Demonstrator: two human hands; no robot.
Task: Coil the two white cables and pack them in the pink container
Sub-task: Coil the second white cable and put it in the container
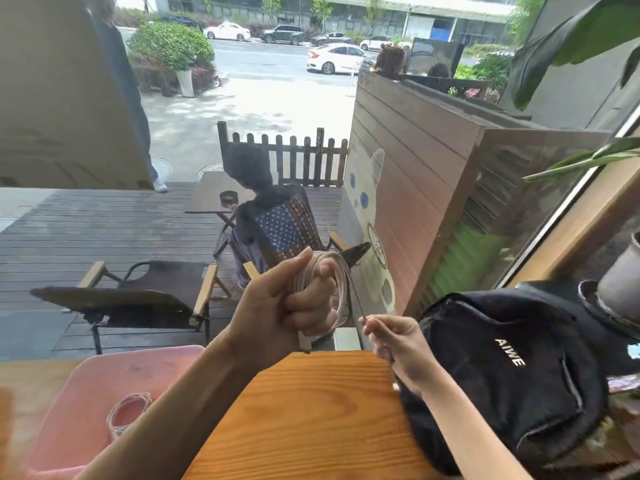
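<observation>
So, left hand (294, 303) fisted tight round the second white cable (337, 289), loops bunched in the grip and hanging off the fingers, held up in the air above the far edge of the bench (311, 410). Right hand (394, 344) pinching the free tail of that same cable between thumb and fingertips, just beside the coil, strand running taut up to the loops. Tail end looks short, so coiling probably near done.

To do it well: keep tail tension light, lay the last turn flush on the other loops, same size, no twist. Keep the left fist clamped so loops don't spring. Tuck or wrap the end through the bundle before letting go. Then carry the coil left and down to the pink container (86, 393).

First white cable (126, 412) already coiled and lying inside the pink container, toward its near right part. Container sitting on the bench at the left, partly hidden by the left forearm.

Bench light wood with strong grain. Black bag (512, 372) with white lettering on the right, touching the right wrist area. Big window straight ahead; outside a wooden deck, folding chairs, a seated person seen from behind, a slatted wooden wall, street with parked cars. Plant leaves at upper right.
</observation>
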